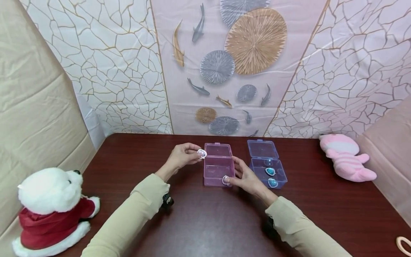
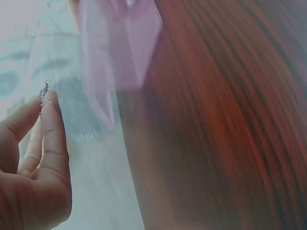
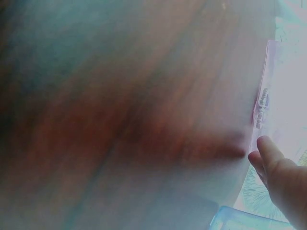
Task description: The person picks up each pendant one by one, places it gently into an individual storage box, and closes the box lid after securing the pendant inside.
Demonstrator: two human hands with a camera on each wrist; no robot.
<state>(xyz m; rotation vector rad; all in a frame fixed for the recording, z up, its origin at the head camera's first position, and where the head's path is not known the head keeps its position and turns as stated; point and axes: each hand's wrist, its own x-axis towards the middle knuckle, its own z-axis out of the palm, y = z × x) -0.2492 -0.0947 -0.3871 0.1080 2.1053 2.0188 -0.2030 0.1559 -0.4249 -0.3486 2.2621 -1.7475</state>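
In the head view my left hand (image 1: 183, 156) pinches a small pendant (image 1: 202, 154) between thumb and fingertips, beside the raised lid of a pink clear plastic box (image 1: 213, 182). The pendant has a pale stone with a white sparkling rim; the left wrist view shows it edge-on with a small wire loop on top. My right hand (image 1: 245, 178) holds the pink box at its right side, fingers behind and thumb at the front. Another pale pendant (image 1: 226, 180) shows at the box's front right corner, partly overlapped by the thumb.
Right of the pink box stands an open blue clear box (image 1: 279, 185) with several blue-stone pendants. A white plush bear (image 1: 49, 192) in red sits at the left, a pink plush toy (image 1: 346, 157) at the back right. A wooden ring (image 1: 401, 244) lies at the right edge.
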